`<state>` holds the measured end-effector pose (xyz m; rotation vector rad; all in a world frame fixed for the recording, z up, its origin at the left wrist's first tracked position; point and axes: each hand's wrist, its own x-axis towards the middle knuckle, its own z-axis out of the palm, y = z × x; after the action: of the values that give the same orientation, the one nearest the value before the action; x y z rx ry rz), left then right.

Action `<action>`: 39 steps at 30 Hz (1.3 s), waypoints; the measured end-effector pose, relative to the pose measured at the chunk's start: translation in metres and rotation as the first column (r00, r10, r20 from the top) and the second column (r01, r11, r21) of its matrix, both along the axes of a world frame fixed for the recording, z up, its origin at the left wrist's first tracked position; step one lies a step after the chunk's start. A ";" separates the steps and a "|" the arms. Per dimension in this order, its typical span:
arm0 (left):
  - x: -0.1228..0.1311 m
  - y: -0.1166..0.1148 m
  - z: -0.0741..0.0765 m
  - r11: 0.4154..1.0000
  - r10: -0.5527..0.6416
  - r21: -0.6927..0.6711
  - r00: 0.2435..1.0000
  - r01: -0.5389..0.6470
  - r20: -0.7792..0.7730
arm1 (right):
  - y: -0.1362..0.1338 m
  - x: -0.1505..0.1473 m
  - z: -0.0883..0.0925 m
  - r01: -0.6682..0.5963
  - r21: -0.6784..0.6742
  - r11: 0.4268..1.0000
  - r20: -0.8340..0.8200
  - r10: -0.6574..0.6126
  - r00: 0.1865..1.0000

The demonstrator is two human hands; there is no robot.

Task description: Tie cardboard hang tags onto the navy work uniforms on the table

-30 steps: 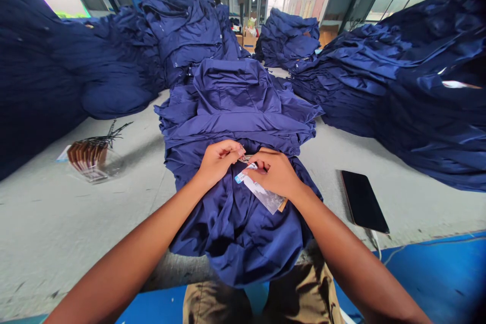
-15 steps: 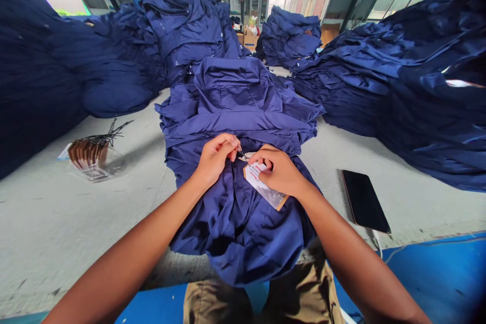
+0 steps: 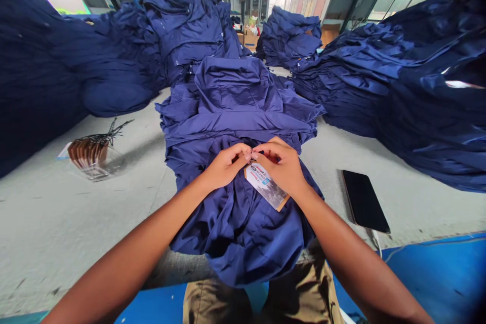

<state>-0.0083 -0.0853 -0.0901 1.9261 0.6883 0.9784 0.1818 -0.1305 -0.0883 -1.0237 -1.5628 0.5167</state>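
**Swing tag (image 3: 265,186) pinched at the fingertips**

Left hand (image 3: 226,166) and right hand (image 3: 283,166) were both closed to a narrow pinch, fingertips nearly meeting at the tag's upper corner; whatever they gripped was too small to tell. The tag lay on a folded navy work garment (image 3: 235,228) on the bench (image 3: 76,223), a black phone (image 3: 365,201) to the right.

Left hand (image 3: 224,167) and right hand (image 3: 283,169) meet at the fingertips above the hang tag (image 3: 264,186), so no way through between them. Grey table (image 3: 76,223) gives passing room on both sides of the jacket stack (image 3: 235,111). Left side: glass dish of tags (image 3: 94,167) in the way. Right side: black phone (image 3: 364,201). Further out, left jacket pile (image 3: 76,71) and right jacket pile (image 3: 398,81) block.
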 end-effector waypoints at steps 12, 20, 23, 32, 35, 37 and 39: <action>0.001 -0.004 0.002 0.999 -0.019 0.033 0.996 0.022 -0.089 | 0.001 -0.002 0.000 0.026 -0.027 0.999 -0.022 -0.027 0.999; 0.000 -0.006 0.006 0.998 -0.013 0.060 0.993 0.020 -0.117 | -0.003 -0.001 0.002 -0.024 -0.034 0.999 -0.035 0.023 0.999; 0.001 -0.006 0.006 0.999 0.006 0.049 0.995 -0.001 -0.101 | -0.003 -0.002 0.003 -0.048 -0.054 0.997 -0.056 0.045 0.997; 0.002 0.000 0.004 0.986 0.164 0.021 0.980 -0.167 0.112 | -0.006 0.019 0.012 -0.087 -0.058 0.995 0.273 0.099 0.957; 0.001 0.000 0.005 0.978 0.206 -0.001 0.971 -0.208 0.121 | -0.014 0.028 0.021 -0.095 -0.121 0.988 0.521 0.145 0.841; 0.000 0.000 0.004 0.978 0.208 -0.010 0.971 -0.209 0.121 | -0.018 0.029 0.025 -0.102 -0.158 0.982 0.576 0.176 0.798; 0.000 0.000 0.004 0.978 0.206 -0.014 0.971 -0.206 0.117 | -0.021 0.028 0.026 -0.126 -0.181 0.975 0.592 0.210 0.778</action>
<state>-0.0079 -0.0853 -0.0862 1.8036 0.8318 1.2096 0.2098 -0.1512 -0.0618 -1.2326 -2.2391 0.4344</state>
